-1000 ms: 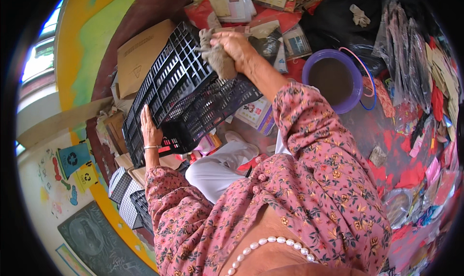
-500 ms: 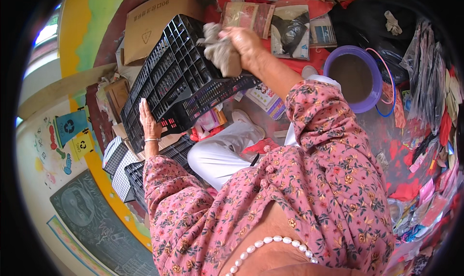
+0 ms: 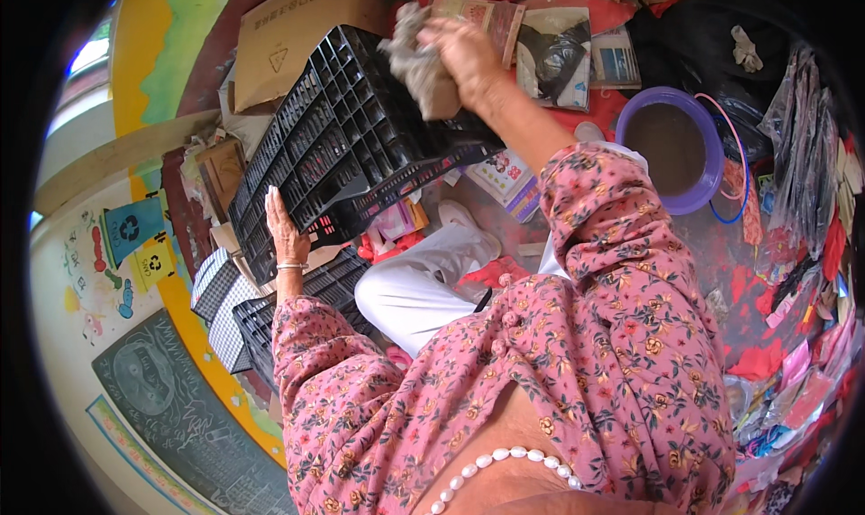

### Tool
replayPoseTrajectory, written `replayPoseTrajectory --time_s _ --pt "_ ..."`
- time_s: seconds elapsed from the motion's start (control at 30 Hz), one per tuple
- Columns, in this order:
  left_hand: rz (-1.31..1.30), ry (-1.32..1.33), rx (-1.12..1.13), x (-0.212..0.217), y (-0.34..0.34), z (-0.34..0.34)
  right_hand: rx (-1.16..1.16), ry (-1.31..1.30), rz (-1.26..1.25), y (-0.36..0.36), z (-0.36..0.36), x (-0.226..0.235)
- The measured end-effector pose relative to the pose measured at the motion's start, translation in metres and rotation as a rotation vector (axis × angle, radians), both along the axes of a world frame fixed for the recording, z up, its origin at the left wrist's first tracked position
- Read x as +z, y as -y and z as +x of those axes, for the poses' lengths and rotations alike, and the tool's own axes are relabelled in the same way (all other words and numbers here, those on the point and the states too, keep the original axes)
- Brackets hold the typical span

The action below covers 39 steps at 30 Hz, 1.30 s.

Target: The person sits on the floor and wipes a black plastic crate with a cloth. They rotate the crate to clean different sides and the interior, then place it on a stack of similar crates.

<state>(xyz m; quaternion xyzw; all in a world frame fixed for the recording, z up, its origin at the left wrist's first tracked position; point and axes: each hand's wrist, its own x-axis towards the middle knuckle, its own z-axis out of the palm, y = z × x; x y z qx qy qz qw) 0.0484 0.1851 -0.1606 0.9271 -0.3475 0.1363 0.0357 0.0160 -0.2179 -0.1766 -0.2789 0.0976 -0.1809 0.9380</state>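
A black plastic crate (image 3: 329, 132) with slotted sides is tilted up in front of me. My left hand (image 3: 286, 229) holds its near left edge, fingers straight along the outer side and the thumb towards the crate. At the crate's upper right corner, my right hand (image 3: 464, 55) is closed round a crumpled grey-beige rag (image 3: 421, 75). The rag hangs against the crate's end wall. Beneath, a second black crate (image 3: 333, 285) shows partly, by my bent knee in white trousers.
A purple basin (image 3: 718, 159) of murky water stands at the right, with a thin hoop (image 3: 746, 186) beside it. Behind the crate is a cardboard box (image 3: 302, 33). Books (image 3: 505, 180) and packets lie on the floor. Loose plastic and cloth scraps (image 3: 793, 380) pile up along the right.
My right hand has moved the rag slightly up along the crate's end. The left hand keeps its place on the crate. The whole view has shifted a little.
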Motion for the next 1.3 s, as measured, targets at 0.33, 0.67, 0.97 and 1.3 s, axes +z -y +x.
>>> replayPoseTrajectory --time_s 0.33,0.67,0.97,1.3 --pt "-0.038 -0.526 0.246 0.057 0.041 -0.018 -0.099 -0.095 -0.668 -0.041 -0.007 -0.016" --pt "-0.108 -0.211 0.506 0.003 0.094 0.049 -0.033 -0.086 -0.688 -0.052 -0.029 0.002" --pt "-0.154 -0.068 0.375 -0.012 0.104 0.022 -0.145 -0.113 -0.44 -0.018 0.002 0.002" --pt "-0.047 -0.062 0.467 -0.011 0.143 -0.008 0.07 -0.183 -0.6 0.021 0.046 -0.031"
